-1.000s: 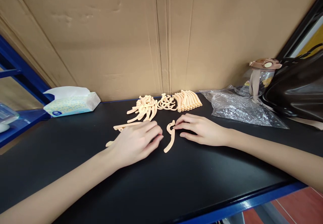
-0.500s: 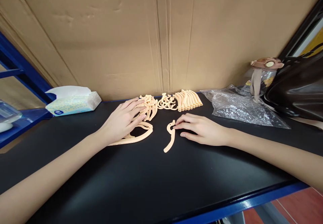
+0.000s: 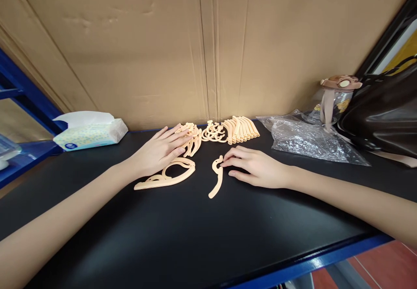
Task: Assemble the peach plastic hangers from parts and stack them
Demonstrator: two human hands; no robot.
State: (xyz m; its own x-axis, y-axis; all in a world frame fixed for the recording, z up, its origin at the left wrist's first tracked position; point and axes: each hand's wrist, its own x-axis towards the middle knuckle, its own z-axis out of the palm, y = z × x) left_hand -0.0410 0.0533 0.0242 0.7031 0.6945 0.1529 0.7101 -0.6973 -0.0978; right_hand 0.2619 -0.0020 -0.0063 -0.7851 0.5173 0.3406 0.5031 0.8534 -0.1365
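Note:
My left hand (image 3: 159, 149) is open, palm down, with its fingers spread. Its fingertips lie at a pile of cream plastic hanger parts (image 3: 194, 145), and I cannot tell if they touch it. Just in front of this hand, a folded cream plastic hanger (image 3: 176, 181) lies flat on the black table, partly covered by the hand. My right hand (image 3: 257, 166) rests palm down, thumb apart from the bent fingers. Its fingertips touch a hanger hook joined to one curved arm (image 3: 216, 180), which lies on the table; nothing is gripped.
Loose hooks (image 3: 213, 132) and a row of curved hanger arms (image 3: 241, 129) lie at the back, before a cardboard wall (image 3: 137, 54). A tissue pack (image 3: 91, 132) stands left. A clear plastic bag (image 3: 309, 139), a bottle (image 3: 340, 98) and a dark bag (image 3: 384, 111) are right.
My left hand has shifted slightly back, away from the folded hanger, so more of that hanger shows. My right hand stays at the hook piece. The view has shifted slightly.

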